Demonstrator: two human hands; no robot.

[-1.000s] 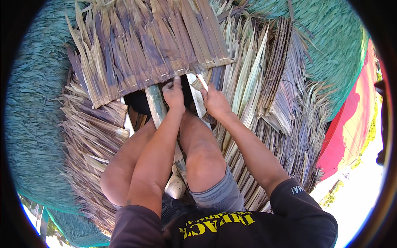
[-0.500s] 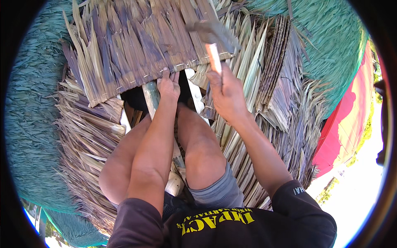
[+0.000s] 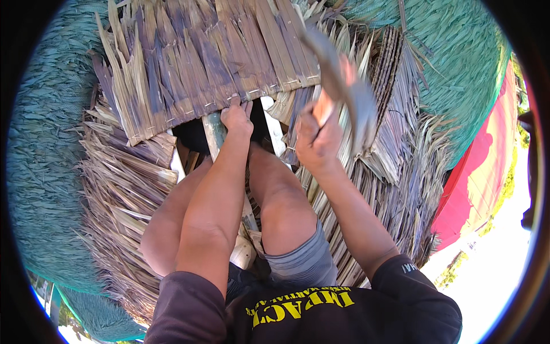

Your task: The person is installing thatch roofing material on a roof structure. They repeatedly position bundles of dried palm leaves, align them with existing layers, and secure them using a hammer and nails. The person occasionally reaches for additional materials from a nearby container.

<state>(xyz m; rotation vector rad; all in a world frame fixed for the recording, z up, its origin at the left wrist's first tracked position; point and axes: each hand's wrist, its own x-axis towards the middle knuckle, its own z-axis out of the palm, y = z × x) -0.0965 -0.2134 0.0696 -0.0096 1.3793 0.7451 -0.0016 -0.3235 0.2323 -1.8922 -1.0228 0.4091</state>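
A panel of dried palm thatch (image 3: 197,63) lies across the roof in front of me, its stitched edge facing me. My left hand (image 3: 237,118) is closed at the middle of that edge, over a pale wooden beam (image 3: 214,136); the fingertips are partly hidden by the panel. Raised to the right of the panel, my right hand (image 3: 318,140) grips a hammer (image 3: 325,107) by its light wooden handle. The hammer's dark metal head is smeared by motion and is apart from the thatch.
A dark opening (image 3: 192,136) shows below the panel, beside white-edged wood (image 3: 275,135). My bare legs straddle the beam. More thatch (image 3: 123,195) lies on both sides, with stacked panels (image 3: 385,74) at right. Green thatch (image 3: 51,160) and a red sloping surface (image 3: 475,172) lie beyond.
The hammer has swung right and tilted over, with my right hand turning and lowering slightly. My left hand stays at the panel's edge; the view has shifted a little.
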